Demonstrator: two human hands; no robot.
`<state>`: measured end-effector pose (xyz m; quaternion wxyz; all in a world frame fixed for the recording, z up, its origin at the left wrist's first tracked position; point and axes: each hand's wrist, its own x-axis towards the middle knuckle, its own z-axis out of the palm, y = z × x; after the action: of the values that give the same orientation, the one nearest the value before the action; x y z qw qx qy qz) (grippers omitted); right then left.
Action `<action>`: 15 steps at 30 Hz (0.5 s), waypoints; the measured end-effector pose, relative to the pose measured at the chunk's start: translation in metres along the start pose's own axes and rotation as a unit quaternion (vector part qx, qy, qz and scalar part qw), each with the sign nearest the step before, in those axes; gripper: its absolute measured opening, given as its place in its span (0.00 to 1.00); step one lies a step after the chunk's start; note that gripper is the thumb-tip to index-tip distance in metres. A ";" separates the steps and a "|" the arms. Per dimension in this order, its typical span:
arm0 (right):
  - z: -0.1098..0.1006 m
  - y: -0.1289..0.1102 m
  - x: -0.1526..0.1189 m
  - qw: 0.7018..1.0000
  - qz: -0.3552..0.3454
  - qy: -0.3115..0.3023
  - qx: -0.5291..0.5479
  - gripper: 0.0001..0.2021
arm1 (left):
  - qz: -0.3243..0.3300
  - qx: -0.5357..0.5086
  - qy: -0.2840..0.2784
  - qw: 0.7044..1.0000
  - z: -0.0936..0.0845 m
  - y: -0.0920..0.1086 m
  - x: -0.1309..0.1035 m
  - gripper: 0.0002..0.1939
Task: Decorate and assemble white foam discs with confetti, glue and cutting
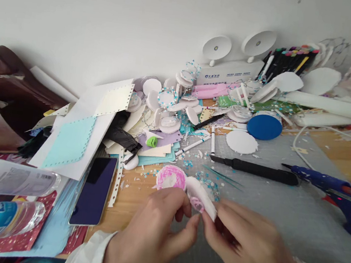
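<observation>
- Far L: two clear bottles point(10, 181), w/ dark phone point(94, 192) flat on wood tabletop point(131, 207) to their R.
- Your L hand point(158, 228), fingers curled, thumb tip parted from forefinger, close by a pink loop point(197, 205); can't tell if they touch it.
- Pink-scribbled disc point(171, 175), just beyond your L knuckles.
- White disc point(205, 193), tilted btwn your hands, pink loop at its near side.
- Your R hand point(246, 235), thumb & fingers pinching white disc's R end.
- Farther R: black-handled knife point(261, 171) on gray mat point(275, 205); blue glue gun point(327, 184) beside it.
</observation>
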<state>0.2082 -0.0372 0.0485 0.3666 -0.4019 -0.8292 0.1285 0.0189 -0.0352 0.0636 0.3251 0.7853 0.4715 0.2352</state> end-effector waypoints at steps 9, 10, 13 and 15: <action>-0.001 -0.005 0.002 1.000 0.012 -0.004 0.027 0.12 | 0.177 0.225 0.078 0.955 -0.003 -0.005 0.010 0.16; 0.000 -0.006 0.003 1.000 0.008 -0.002 0.028 0.12 | 0.164 0.221 0.085 0.958 -0.002 -0.005 0.010 0.16; 0.001 -0.008 0.002 1.000 0.002 0.002 0.026 0.12 | 0.107 0.183 0.109 0.971 0.000 -0.004 0.007 0.17; 0.002 -0.008 0.000 1.000 0.002 0.004 0.024 0.12 | 0.082 0.133 0.107 0.982 0.000 -0.002 0.005 0.16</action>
<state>0.2027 -0.0416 0.0515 0.3792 -0.3952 -0.8235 0.1477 0.0194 -0.0301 0.0625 0.1454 0.8278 0.4646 0.2790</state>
